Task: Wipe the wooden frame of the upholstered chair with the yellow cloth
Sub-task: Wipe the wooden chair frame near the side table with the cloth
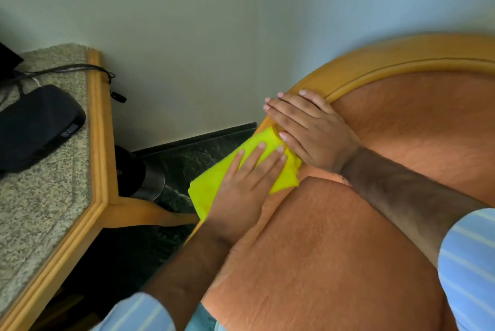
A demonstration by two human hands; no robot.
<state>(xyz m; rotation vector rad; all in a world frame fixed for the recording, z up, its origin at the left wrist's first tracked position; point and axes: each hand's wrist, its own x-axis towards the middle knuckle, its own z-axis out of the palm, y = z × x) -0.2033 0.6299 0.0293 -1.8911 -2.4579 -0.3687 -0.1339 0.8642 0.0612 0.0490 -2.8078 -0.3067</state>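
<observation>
Because the wooden frame (375, 60) curves round the chair's back and runs down its side, we have split the work between our two hands. Our left hand (241, 183) lies flat on the yellow cloth (211, 183), its fingers (267, 159) spread and straight rather than curled, so nothing is gripped; the palm simply presses the cloth onto the side rail, which we judge gives the widest contact for a wiping stroke. The cloth sits folded over that rail, beside the orange upholstery (334, 250) and above the dark floor (187, 159). Our right hand (310, 130) rests open just above, fingers extended over the bend of the frame and touching the cloth's upper edge, holding nothing; it seems placed there to steady the chair against the push. Off to the left, well apart, a speckled surface (40, 210) with a wooden edge carries a black device (37, 127) and its cable (69, 67), none of it involved.
</observation>
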